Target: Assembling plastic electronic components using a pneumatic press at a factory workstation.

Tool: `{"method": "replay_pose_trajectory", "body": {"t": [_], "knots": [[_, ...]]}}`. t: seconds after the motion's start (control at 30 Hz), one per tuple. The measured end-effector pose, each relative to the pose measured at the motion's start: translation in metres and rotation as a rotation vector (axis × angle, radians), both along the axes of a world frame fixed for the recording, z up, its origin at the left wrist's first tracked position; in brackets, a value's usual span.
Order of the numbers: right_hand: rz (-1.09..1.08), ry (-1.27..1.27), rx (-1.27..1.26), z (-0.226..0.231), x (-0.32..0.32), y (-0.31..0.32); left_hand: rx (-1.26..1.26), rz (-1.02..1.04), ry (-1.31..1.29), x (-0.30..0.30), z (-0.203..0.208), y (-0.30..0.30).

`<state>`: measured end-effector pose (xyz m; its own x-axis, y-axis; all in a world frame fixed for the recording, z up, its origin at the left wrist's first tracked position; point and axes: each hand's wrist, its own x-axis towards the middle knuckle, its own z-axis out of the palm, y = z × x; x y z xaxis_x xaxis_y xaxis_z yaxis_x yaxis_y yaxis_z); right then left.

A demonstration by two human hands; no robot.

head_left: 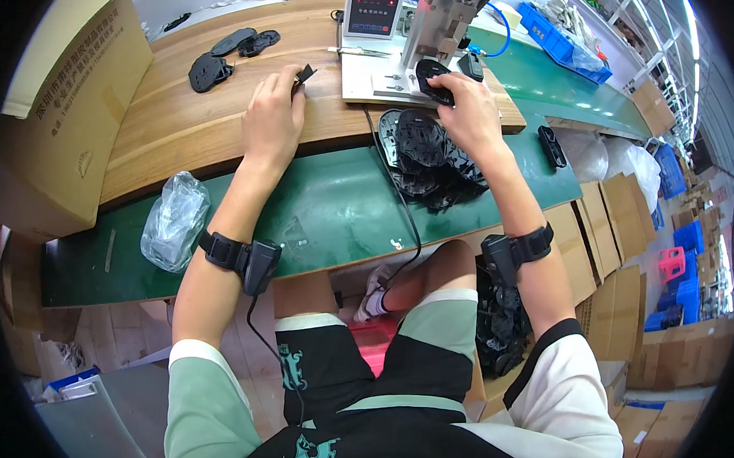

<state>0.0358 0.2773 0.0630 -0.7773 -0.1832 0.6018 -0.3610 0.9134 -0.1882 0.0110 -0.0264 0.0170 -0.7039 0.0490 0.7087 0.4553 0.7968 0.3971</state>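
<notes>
My left hand [274, 114] rests on the wooden bench top [183, 123] and pinches a small black part [305, 73] between its fingertips. My right hand [468, 111] grips a black oval plastic shell [432, 78] lying on the white base of a small bench press [425, 35]. A heap of black plastic shells [423, 154] lies just below my right hand, on the edge of the wood and the green belt [335, 203].
A counter box with a red digit display [373, 8] stands behind the press. Three black shells [227, 55] lie at the far left of the bench. A clear plastic bag [173, 220] sits on the green belt; cardboard boxes [61, 117] stand left, blue crates right.
</notes>
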Motion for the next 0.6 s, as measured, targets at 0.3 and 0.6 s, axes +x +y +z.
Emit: {"method": "replay_pose_trajectory", "body": {"t": [0.3,0.6], "knots": [[-0.028,0.159,-0.257,-0.030,0.068,0.000,0.061,-0.291,0.049,0.009,0.003,0.009],[-0.042,0.189,-0.014,-0.030,0.093,-0.016,0.045,-0.403,0.141,0.011,-0.003,0.017]]}}
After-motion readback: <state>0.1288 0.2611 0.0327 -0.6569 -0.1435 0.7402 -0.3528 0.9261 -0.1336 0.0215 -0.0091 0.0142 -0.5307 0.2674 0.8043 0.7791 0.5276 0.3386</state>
